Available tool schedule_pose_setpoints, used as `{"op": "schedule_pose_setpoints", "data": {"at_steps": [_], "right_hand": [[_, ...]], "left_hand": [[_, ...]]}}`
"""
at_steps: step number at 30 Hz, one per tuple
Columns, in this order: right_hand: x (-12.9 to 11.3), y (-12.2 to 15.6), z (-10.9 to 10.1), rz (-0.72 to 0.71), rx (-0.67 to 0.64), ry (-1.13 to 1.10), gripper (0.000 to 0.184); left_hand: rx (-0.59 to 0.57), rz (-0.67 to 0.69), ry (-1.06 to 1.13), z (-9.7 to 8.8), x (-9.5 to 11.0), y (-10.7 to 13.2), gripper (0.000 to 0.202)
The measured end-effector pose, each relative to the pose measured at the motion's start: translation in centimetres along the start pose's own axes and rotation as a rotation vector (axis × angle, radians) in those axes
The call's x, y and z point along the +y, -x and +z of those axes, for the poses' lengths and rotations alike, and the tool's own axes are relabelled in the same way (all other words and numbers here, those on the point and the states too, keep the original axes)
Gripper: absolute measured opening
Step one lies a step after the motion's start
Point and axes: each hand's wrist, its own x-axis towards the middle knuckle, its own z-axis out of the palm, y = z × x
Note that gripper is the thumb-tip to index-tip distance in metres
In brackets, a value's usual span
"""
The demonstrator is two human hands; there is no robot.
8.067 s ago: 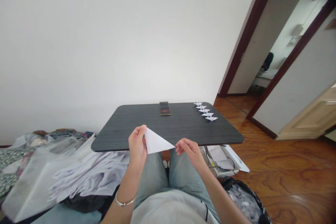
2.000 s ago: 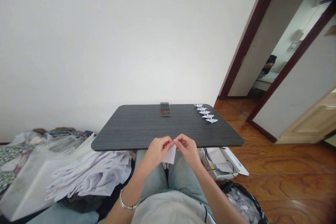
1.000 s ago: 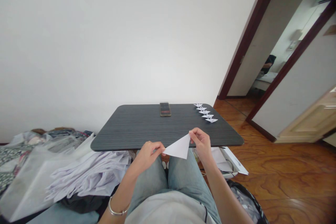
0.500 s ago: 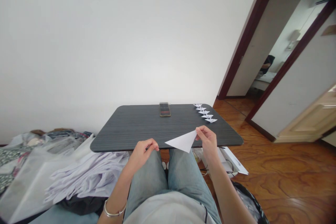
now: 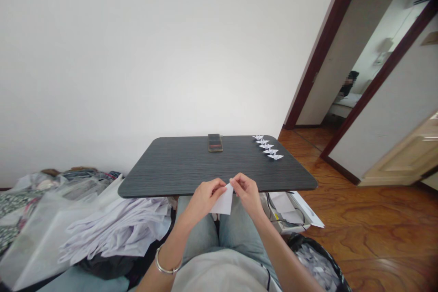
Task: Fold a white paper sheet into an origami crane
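Observation:
A folded piece of white paper [image 5: 223,204] is held up between my two hands, just off the near edge of the dark table [image 5: 178,164] and above my lap. My left hand [image 5: 207,197] pinches its upper left side, and the fingers cover part of the sheet. At the paper's top corner, the thumb and fingertips of my right hand [image 5: 245,190] are closed on it. Several small folded white paper cranes [image 5: 266,147] stand in a row along the table's right side.
A phone [image 5: 215,143] lies at the table's back middle, by the white wall. Piled clothes [image 5: 116,228] lie left of my legs. To the right are a box with cables and papers [image 5: 287,212] and a black bag of paper scraps [image 5: 316,260]. A person is visible through the doorway.
My left hand has moved right and taken hold of the paper. My right hand has come left and slightly down with it. The paper now shows as a smaller, more upright shape.

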Motion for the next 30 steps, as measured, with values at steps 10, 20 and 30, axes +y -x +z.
{"op": "schedule_pose_setpoints", "data": {"at_steps": [10,20,30], "right_hand": [[-0.3,0.4,0.5,-0.077,-0.069,0.101,0.026],[-0.1,-0.8,-1.2,-0.075,0.053,0.038,0.031],[0.1,-1.3,-2.7,-0.080,0.146,0.003,0.030]], "left_hand": [[-0.010,-0.001,0.085,0.3,0.1,-0.2,0.029],[0.015,-0.014,0.129,-0.6,-1.9,1.3,0.029],[0.053,-0.052,0.147,-1.5,-2.6,2.1,0.025]]}}
